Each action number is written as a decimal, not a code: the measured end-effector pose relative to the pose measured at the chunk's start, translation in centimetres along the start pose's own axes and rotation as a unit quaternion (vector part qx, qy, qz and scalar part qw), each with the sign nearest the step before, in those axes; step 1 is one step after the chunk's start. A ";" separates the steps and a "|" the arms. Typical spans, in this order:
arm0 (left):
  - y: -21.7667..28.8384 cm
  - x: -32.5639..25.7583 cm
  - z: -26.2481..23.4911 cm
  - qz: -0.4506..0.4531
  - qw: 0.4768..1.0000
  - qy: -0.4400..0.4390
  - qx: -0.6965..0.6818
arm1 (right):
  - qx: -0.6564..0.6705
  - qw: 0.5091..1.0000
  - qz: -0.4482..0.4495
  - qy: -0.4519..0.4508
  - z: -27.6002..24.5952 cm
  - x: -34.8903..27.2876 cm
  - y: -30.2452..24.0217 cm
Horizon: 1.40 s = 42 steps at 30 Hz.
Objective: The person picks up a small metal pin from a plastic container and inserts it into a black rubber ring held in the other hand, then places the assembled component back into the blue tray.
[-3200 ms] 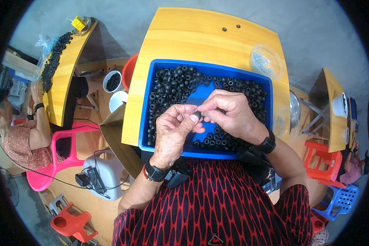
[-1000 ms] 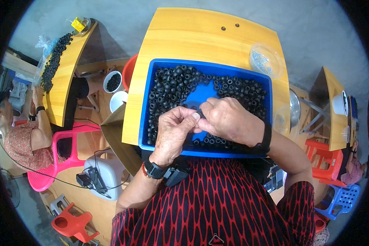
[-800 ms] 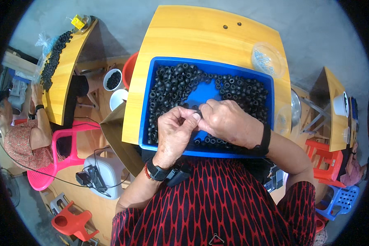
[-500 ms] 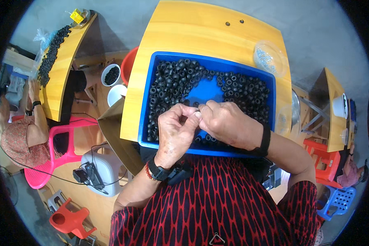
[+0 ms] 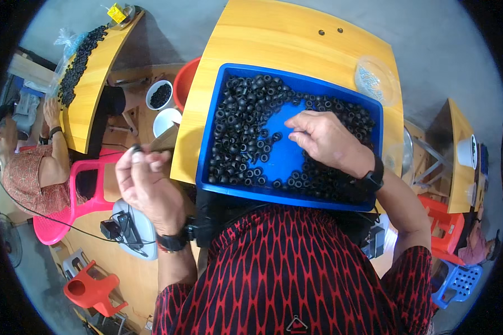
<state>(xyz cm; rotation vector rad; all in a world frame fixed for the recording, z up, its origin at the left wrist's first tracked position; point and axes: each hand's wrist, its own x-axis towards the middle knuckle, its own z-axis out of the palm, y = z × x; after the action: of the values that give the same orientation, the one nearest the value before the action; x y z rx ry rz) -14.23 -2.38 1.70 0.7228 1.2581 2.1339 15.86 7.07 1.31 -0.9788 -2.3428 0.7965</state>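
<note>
My left hand (image 5: 152,192) is raised off the left side of the blue tray (image 5: 285,196), with a small black ring-shaped part (image 5: 136,148) pinched at its fingertips. My right hand (image 5: 332,142) hovers over the tray's bare blue middle. Its thumb and forefinger are slightly apart, and nothing shows between them. Many small black ring-shaped parts (image 5: 235,120) lie heaped in the tray, thickest on the left and along the right side.
The tray rests on a yellow wooden table (image 5: 274,33). A clear bowl of small pale pieces (image 5: 369,84) stands at its far right. Left of the table are a red tub (image 5: 187,84), a white bucket of black parts (image 5: 160,96) and a white container (image 5: 166,121). A person (image 5: 31,167) sits at another table.
My hands were together over the tray's near part and have separated. The left went out past the tray's left edge with a black part; the right moved slightly up and right.
</note>
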 end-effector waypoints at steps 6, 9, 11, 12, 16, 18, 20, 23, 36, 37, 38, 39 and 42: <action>-5.2 1.7 -10.1 -0.132 0.983 0.115 0.047 | -0.087 0.990 0.023 -0.108 1.5 1.5 -1.3; -8.6 1.4 -14.5 -0.267 0.952 0.136 0.064 | -0.120 0.984 0.026 -0.133 2.0 1.8 -1.0; -10.0 1.2 -15.7 -0.333 0.930 0.140 0.067 | -0.131 0.981 0.021 -0.143 1.9 1.9 -1.0; -10.3 1.0 -15.5 -0.355 0.917 0.156 0.095 | -0.106 0.986 0.009 -0.130 1.7 1.7 -0.9; -9.1 0.3 -15.3 -0.298 0.932 0.152 0.138 | 0.003 0.999 -0.011 -0.050 1.2 1.0 -1.0; -8.5 0.7 -14.3 -0.159 0.965 0.137 0.159 | -0.003 0.999 -0.007 -0.041 0.5 0.6 -2.1; -5.8 0.9 -9.6 -0.093 0.977 0.098 0.163 | -0.008 1.000 0.003 -0.027 0.3 0.0 -2.7; -2.3 -0.1 -3.2 0.000 0.994 -0.056 0.093 | 0.004 0.999 -0.033 0.039 0.1 -0.7 -3.8; -1.3 -7.3 8.7 -0.311 0.859 -0.407 0.009 | 0.021 0.991 -0.071 0.113 -1.2 -5.2 -5.8; -1.4 -7.5 9.1 -0.312 0.856 -0.412 0.011 | 0.021 0.990 -0.067 0.119 -1.5 -5.8 -5.7; -1.6 -7.7 9.5 -0.332 0.852 -0.405 -0.003 | 0.027 0.991 -0.055 0.120 -1.9 -6.4 -5.7; -2.0 -8.0 9.9 -0.352 0.847 -0.397 -0.019 | 0.032 0.991 -0.043 0.120 -2.3 -7.1 -5.6; -3.0 -8.3 11.4 -0.353 0.835 -0.420 -0.030 | 0.013 0.994 -0.001 0.112 -4.1 -9.4 -5.0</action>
<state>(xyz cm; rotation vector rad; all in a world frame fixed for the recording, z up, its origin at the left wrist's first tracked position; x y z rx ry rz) -0.01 -0.07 2.43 0.8506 0.7664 1.0340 21.93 -1.51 5.68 -0.9985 -2.1354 0.6766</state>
